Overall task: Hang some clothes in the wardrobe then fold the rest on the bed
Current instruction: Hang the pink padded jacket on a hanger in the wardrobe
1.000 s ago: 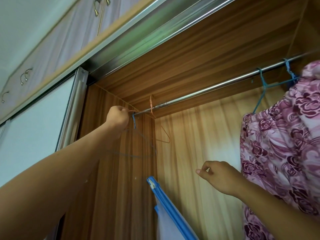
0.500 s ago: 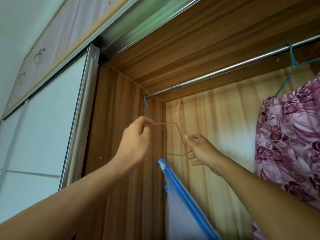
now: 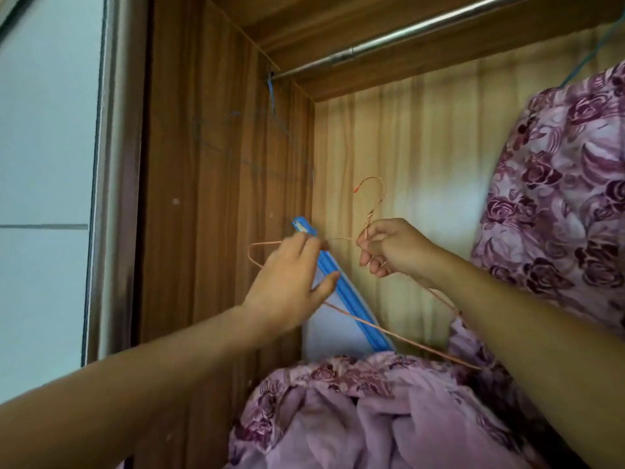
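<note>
Wire hanger [image 3: 381,201], held below the rail [image 3: 406,32]: right grip [image 3: 389,247] pinches its neck, left grip [image 3: 291,279] rests slack-fingered against one shoulder; risk is that the thin wire twists loose or snags the floral garment [image 3: 372,401] beneath.

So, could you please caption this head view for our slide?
Right hand pinches orange wire hanger below wardrobe rail; left hand open.

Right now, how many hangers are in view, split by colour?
Orange hanger: 1, off the rod, with the right hand pinching its neck.
Blue hangers: 2, one bare at the rod's left end, the other carrying the floral garment.
Total: 3
</note>
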Available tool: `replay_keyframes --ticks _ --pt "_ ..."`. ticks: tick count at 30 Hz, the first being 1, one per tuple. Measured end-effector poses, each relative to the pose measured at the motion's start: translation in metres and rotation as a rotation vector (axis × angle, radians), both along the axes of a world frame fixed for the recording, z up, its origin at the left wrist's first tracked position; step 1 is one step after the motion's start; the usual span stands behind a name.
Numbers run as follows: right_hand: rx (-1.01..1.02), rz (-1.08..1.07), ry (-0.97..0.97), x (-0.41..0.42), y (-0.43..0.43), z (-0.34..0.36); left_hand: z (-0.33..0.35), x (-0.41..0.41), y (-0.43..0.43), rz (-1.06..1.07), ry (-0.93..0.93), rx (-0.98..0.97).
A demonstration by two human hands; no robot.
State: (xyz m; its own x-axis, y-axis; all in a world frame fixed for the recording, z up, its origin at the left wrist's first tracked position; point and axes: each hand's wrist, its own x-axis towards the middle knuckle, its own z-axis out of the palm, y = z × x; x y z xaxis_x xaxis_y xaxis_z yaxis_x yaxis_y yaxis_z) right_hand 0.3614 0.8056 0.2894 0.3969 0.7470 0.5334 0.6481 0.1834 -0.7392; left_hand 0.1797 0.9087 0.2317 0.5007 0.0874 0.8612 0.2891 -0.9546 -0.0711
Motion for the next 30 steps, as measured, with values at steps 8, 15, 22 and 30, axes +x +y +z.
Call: replay_keyframes --ticks 8,15,22,30 --pt "-0.019 0.042 -0.177 -0.006 -0.003 -0.045 0.022 0.052 0.037 -0.177 0.436 -0.577" --pt "0.103 -0.366 -0.559 0.045 -0.002 -0.104 0.003 0.067 0.066 -0.199 0.503 -0.655" --pt "-0.634 -0.466 -0.424 0.1 -0.03 -0.168 0.006 0.06 0.087 -0.059 0.639 -0.659" --pt "-0.617 -0.74 -0.815 0.099 -0.034 -0.155 -0.034 0.089 0.068 -0.146 0.634 -0.75"
